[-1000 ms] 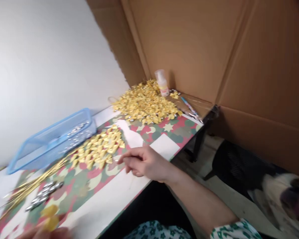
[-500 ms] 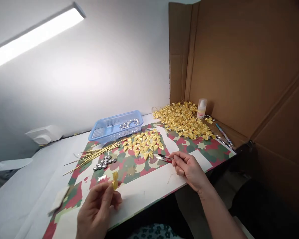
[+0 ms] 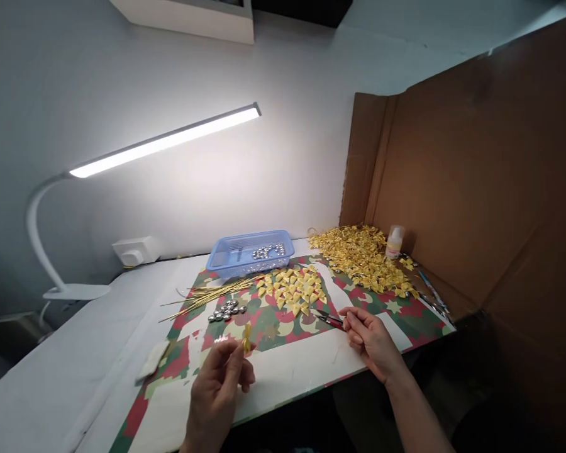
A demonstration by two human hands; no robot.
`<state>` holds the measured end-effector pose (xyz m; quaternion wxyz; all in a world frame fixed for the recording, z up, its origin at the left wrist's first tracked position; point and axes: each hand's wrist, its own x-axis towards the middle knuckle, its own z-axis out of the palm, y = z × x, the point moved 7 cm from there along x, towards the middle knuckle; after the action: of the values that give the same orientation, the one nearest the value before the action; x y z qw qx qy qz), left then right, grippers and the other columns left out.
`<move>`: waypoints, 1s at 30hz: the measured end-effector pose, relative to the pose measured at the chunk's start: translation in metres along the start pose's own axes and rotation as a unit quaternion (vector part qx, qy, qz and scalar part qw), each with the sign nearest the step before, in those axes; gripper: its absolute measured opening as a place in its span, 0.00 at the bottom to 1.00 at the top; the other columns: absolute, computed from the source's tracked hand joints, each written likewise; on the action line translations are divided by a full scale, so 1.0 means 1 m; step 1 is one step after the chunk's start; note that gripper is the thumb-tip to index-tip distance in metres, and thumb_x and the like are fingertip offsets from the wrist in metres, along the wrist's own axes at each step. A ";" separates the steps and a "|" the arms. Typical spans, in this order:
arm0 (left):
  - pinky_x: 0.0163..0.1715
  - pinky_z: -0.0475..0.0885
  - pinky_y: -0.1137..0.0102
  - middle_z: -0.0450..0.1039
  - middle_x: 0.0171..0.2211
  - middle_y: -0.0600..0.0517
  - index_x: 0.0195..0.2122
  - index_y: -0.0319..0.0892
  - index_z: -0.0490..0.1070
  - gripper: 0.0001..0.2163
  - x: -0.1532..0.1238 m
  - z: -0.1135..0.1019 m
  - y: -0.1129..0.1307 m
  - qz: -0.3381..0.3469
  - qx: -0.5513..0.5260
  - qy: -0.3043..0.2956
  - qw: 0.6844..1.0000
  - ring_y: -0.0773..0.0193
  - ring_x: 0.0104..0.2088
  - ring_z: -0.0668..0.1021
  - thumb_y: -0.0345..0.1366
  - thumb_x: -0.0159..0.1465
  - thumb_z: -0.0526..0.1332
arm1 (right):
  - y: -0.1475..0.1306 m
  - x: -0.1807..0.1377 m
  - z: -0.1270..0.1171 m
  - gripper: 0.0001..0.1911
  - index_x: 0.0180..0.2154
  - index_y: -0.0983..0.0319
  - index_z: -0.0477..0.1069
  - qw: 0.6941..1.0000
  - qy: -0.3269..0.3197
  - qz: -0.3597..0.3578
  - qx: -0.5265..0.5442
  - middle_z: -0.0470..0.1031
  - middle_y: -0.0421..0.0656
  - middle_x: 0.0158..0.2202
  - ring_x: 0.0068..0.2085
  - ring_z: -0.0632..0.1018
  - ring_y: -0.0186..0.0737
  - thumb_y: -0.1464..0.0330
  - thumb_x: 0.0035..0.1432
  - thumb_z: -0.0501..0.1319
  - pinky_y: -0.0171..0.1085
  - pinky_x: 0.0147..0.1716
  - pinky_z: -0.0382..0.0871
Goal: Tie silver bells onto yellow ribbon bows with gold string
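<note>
A small yellow ribbon bow (image 3: pixel 247 338) stands upright between the thumb and forefinger of my left hand (image 3: pixel 219 384), above the front of the work board. My right hand (image 3: pixel 368 336) is closed around the end of small red-handled scissors (image 3: pixel 330 319), their blades pointing left; the fingers hide the rest of the handle. Just past the blades, loose yellow bows (image 3: pixel 292 289) are spread on the camouflage-patterned board (image 3: pixel 264 336). Silver beads (image 3: pixel 226 311) lie in a cluster beyond my left hand, with gold wire ties (image 3: pixel 210 294) behind them.
At the back, a blue basket (image 3: pixel 249 242) holds more silver beads. A large heap of yellow bows (image 3: pixel 363 255) lies at right beside a small bottle (image 3: pixel 394 243) and pens (image 3: pixel 431 289). Cardboard (image 3: pixel 471 176) walls the right side. A lamp (image 3: pixel 165 142) shines from the left.
The camera view has tilted up and turned left, so the whole lamp now shows. Both hands keep nearly the same places over the board, with the same things in them.
</note>
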<state>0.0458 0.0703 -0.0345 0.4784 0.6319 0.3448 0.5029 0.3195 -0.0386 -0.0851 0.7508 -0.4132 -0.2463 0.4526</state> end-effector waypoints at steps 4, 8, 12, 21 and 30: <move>0.18 0.71 0.73 0.71 0.17 0.62 0.36 0.44 0.72 0.14 -0.005 0.000 -0.002 -0.002 -0.009 0.003 1.000 0.68 0.17 0.73 0.49 0.65 0.67 | 0.004 -0.002 -0.004 0.06 0.42 0.66 0.73 1.000 0.012 0.008 0.001 0.69 0.33 0.28 0.19 0.65 0.22 0.69 0.71 0.63 0.23 0.16 0.60; 0.19 0.70 0.72 0.70 0.18 0.63 0.37 0.43 0.71 0.12 -0.006 0.000 -0.002 0.002 -0.016 0.003 1.000 0.68 0.18 0.73 0.46 0.67 0.66 | 0.006 -0.001 -0.006 0.05 0.41 0.66 0.73 1.000 0.018 0.017 0.004 0.69 0.33 0.28 0.19 0.64 0.22 0.69 0.71 0.63 0.23 0.16 0.60; 0.20 0.71 0.72 0.71 0.18 0.62 0.38 0.45 0.71 0.12 -0.005 -0.004 -0.004 -0.002 -0.022 0.001 1.000 0.67 0.19 0.72 0.48 0.66 0.66 | 0.006 0.000 -0.005 0.05 0.41 0.66 0.73 1.000 0.021 0.018 0.004 0.70 0.33 0.28 0.19 0.64 0.23 0.69 0.70 0.63 0.24 0.16 0.60; 0.20 0.71 0.72 0.71 0.17 0.60 0.35 0.45 0.73 0.17 -0.007 -0.009 -0.005 -0.029 -0.033 0.014 0.999 0.65 0.19 0.72 0.54 0.61 0.68 | 0.008 0.002 -0.001 0.27 0.37 0.66 0.78 0.999 0.031 0.014 -0.001 0.69 0.34 0.26 0.19 0.59 0.19 0.53 0.45 0.80 0.25 0.18 0.50; 0.19 0.71 0.72 0.72 0.15 0.59 0.34 0.44 0.75 0.20 -0.002 -0.012 -0.007 -0.051 -0.038 0.022 0.998 0.64 0.18 0.72 0.57 0.56 0.71 | 0.002 0.002 0.007 0.26 0.36 0.64 0.81 1.000 0.029 0.000 -0.002 0.69 0.36 0.26 0.20 0.59 0.20 0.51 0.45 0.79 0.28 0.20 0.48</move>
<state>0.0338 0.0734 -0.0415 0.5192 0.5834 0.3682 0.5045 0.3145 -0.0334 -0.0836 0.7569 -0.4276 -0.2256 0.4397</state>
